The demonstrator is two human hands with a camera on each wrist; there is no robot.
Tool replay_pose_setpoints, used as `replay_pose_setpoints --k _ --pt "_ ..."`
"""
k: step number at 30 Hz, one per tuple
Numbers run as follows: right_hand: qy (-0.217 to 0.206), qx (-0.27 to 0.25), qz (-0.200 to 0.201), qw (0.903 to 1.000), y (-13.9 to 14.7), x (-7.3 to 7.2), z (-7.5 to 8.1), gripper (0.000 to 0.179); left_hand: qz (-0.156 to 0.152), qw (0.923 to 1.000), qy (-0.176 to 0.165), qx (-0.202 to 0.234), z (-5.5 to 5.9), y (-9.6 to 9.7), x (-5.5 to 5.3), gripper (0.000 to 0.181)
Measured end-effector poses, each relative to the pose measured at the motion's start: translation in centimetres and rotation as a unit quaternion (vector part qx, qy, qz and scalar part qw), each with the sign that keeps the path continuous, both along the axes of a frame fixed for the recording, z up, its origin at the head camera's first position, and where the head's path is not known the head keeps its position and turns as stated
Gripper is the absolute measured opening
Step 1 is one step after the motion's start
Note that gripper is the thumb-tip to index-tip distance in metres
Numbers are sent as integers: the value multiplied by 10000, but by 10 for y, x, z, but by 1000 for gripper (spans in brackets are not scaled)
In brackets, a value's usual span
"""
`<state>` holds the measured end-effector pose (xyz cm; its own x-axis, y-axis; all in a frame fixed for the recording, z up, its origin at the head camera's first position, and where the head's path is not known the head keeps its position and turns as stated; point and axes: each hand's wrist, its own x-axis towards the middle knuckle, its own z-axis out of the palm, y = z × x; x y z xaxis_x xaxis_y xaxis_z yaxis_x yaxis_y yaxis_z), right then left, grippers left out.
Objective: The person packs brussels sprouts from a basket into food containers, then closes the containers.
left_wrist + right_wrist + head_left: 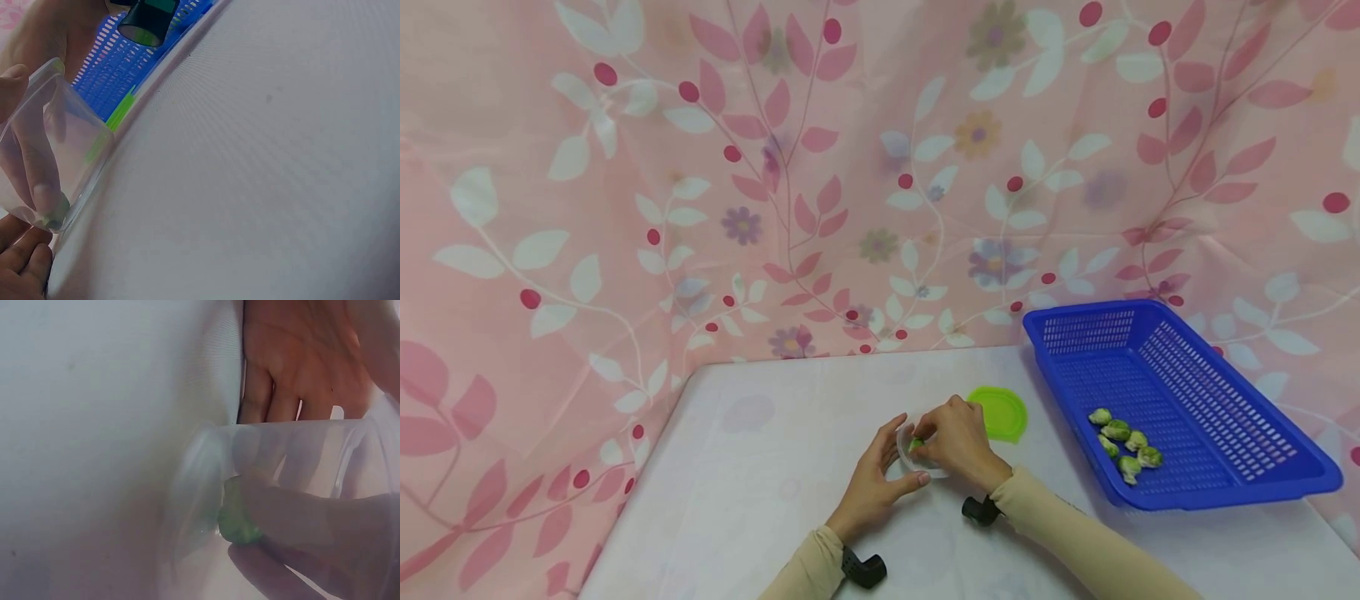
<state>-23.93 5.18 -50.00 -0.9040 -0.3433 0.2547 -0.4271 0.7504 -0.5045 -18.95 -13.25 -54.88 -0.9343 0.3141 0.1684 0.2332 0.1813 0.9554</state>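
A clear plastic container (903, 454) stands on the white table between the two hands. My left hand (874, 479) holds it from the left, thumb on the near side and fingers round the far side. With its fingers down inside the container, my right hand (958, 439) pinches a small green Brussels sprout (236, 515). Through the clear wall in the left wrist view, the sprout (58, 212) appears low, close to the container's bottom. The right hand partly covers the container in the head view.
A bright green lid (1003, 415) lies flat just behind the right hand. At the right stands a blue perforated basket (1210, 367) with several Brussels sprouts (1116, 430) along its left side. A pink floral cloth (865, 167) hangs behind the table (737, 475).
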Motion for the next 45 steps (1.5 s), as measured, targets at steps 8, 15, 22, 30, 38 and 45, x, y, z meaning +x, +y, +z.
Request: replay_pose_setpoints --k 8,15,22,30,38,45 --pt "-48 48 170 9998 4 -1 2 18 0 10000 -23 -35 1 2 0 95" --pt "-171 70 331 9993 10 1 10 20 -16 10000 24 4 -1 0 0 96" --pt "-252 -194 865 9957 40 -1 34 27 -13 10000 2 -55 -1 1 0 96" --pt "-759 -568 1177 9885 100 -16 82 40 60 10000 -13 -78 -1 2 0 96" --pt "-1116 -840 1005 9851 180 -30 107 41 66 9999 -38 -123 -2 4 0 96" --pt "-1364 -867 178 9867 233 -34 103 43 92 9998 28 -185 -1 2 0 96"
